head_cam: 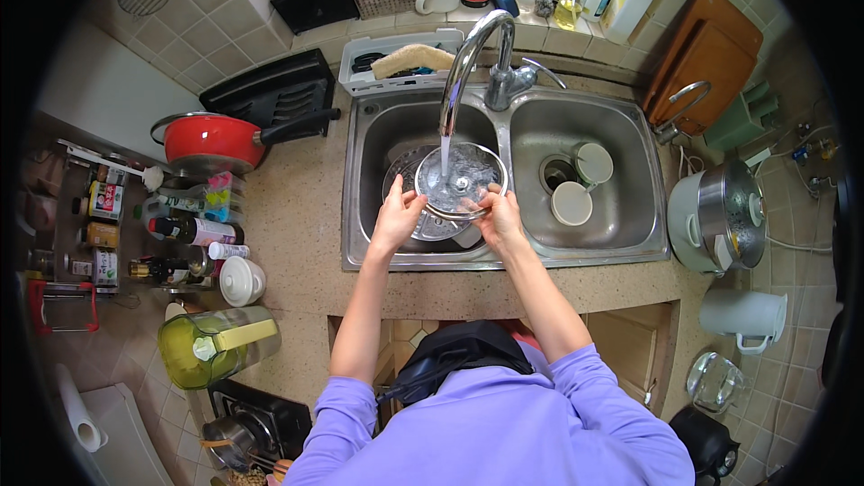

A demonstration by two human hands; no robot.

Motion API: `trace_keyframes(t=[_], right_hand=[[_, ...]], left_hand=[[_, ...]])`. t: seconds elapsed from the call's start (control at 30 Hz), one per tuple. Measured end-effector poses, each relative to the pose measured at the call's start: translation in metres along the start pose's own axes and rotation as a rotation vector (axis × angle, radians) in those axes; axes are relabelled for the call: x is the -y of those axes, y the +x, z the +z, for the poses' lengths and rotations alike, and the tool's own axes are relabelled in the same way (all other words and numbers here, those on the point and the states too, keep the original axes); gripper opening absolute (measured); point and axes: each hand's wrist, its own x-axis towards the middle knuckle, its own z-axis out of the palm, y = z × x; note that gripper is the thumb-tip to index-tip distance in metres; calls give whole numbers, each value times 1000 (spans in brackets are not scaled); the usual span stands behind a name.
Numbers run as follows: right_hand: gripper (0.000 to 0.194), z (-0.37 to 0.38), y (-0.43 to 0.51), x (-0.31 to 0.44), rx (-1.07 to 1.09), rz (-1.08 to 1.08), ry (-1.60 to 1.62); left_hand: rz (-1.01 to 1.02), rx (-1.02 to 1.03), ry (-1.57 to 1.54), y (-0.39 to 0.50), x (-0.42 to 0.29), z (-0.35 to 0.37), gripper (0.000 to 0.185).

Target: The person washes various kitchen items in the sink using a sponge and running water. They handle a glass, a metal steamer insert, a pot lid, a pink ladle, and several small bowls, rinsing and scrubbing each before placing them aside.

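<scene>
Over the left sink basin (371,135), both my hands hold a round glass pot lid (476,165) with a metal rim. My left hand (397,214) grips its left edge with thumb and fingers. On the right edge, the fingers of my right hand (501,217) curl around the rim. Water streams from the chrome faucet (466,61) onto the glass. Beneath the lid, partly hidden, a perforated metal steamer plate (398,172) lies in the basin. Two pale round dishes or lids (572,204) rest in the right basin (607,229) beside the drain.
Left of the sink, a red pan (212,142) points its black handle toward the basin. A white basket (368,84) with utensils stands behind. On the right are a steamer pot (709,216), brown cutting boards (705,57) and a white pitcher (742,317). A yellow-green pitcher (216,347) stands at left.
</scene>
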Motion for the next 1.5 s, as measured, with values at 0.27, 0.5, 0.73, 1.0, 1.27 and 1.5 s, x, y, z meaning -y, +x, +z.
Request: trace_keyframes(t=[0.27,0.5,0.73,1.0,1.27,1.5], right_hand=[[53,-10,-6,-13,57,48,138],[14,-15,11,-15,166,95,80],[33,-17,8,-24,79,476,267],[36,-6,-8,-19,348,931,644],[58,-5,-9,-32,301,1208,796],[55,-5,-17,-29,343,1299,811]], left_hand=[[93,-62,63,-1,17,7,80],[159,-340,194,-23,-13,10,88],[271,-488,250,-46,-40,10,85],[-39,-389,226,-68,-30,6,66],[33,-408,132,-76,-50,3,59],[45,-415,113,-79,-51,6,56]])
